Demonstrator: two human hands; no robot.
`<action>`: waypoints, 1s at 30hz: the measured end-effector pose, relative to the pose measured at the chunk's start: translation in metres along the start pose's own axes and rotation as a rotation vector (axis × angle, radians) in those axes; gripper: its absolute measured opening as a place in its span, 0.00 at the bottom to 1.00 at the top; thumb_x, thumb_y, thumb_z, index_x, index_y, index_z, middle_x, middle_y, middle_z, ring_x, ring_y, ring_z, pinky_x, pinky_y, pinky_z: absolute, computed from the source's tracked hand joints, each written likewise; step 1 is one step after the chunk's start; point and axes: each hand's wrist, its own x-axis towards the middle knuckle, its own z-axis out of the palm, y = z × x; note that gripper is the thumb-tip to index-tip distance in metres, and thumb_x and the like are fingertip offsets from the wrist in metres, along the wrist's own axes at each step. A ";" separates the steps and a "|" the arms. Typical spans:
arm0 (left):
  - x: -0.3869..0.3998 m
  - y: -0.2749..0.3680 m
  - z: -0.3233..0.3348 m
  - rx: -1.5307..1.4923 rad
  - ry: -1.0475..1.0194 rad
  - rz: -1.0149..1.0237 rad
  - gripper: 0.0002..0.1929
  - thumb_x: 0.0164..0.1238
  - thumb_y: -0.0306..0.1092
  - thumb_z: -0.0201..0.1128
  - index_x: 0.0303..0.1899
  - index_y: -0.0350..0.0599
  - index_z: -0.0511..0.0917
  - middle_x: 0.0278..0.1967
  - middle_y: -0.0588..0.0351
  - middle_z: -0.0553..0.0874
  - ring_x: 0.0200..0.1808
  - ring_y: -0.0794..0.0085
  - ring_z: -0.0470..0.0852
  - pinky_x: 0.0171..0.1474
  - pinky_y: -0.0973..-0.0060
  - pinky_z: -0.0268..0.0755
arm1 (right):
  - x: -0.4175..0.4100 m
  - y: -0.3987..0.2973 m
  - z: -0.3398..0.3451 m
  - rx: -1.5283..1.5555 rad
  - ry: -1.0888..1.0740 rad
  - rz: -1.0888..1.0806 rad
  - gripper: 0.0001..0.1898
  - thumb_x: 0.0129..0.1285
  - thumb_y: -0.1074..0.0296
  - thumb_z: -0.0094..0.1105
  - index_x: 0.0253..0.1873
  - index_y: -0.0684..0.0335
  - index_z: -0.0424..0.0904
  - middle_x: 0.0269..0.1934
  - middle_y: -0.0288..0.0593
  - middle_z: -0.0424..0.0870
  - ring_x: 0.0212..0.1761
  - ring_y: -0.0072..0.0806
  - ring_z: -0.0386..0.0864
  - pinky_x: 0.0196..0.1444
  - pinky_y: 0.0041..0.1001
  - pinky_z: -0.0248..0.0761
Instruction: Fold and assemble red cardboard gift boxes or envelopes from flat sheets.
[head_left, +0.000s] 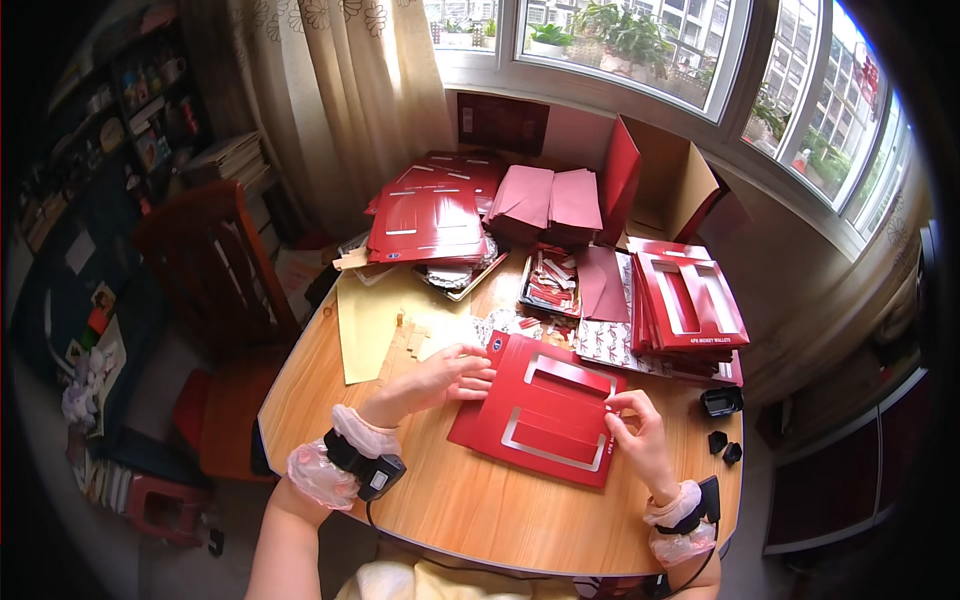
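A red cardboard wallet package (559, 421) with two silver-edged window cut-outs lies tilted on the wooden table in front of me. Part of a red flap (466, 426) sticks out beneath its left side. My left hand (442, 379) is beside the package's left edge, fingers spread and holding nothing; whether the fingertips touch the card cannot be told. At the right edge my right hand (637, 431) pinches the card between thumb and fingers. Both wrists wear pale ruffled cuffs, with a dark device strapped over each.
Finished-looking red packages (690, 300) are stacked at right, flat red cards (427, 217) at back left. Behind stand pink envelopes (551, 196) and an open carton (667, 176). A tray of small strips (551, 281), yellow paper (364, 322) and black plastic pieces (721, 403) lie around.
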 end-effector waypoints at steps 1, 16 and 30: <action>0.002 -0.003 -0.001 -0.005 0.003 -0.001 0.20 0.79 0.36 0.60 0.65 0.39 0.66 0.58 0.42 0.80 0.57 0.60 0.84 0.66 0.63 0.77 | 0.000 -0.005 0.002 -0.130 -0.021 -0.109 0.10 0.67 0.75 0.66 0.51 0.66 0.81 0.48 0.39 0.80 0.43 0.24 0.81 0.44 0.22 0.74; 0.010 -0.041 0.029 -0.292 -0.438 -0.174 0.13 0.81 0.36 0.59 0.55 0.39 0.80 0.50 0.59 0.86 0.46 0.80 0.84 0.44 0.80 0.77 | 0.000 -0.018 0.036 -0.217 -0.152 -0.235 0.16 0.59 0.72 0.73 0.51 0.64 0.81 0.51 0.47 0.80 0.55 0.44 0.78 0.60 0.37 0.71; 0.011 -0.040 0.018 -0.159 -0.229 -0.103 0.13 0.74 0.28 0.60 0.56 0.37 0.81 0.55 0.51 0.88 0.55 0.71 0.87 0.63 0.71 0.77 | -0.004 -0.022 0.030 -0.508 -0.072 -0.504 0.25 0.55 0.66 0.78 0.58 0.60 0.79 0.58 0.47 0.79 0.59 0.45 0.75 0.62 0.40 0.68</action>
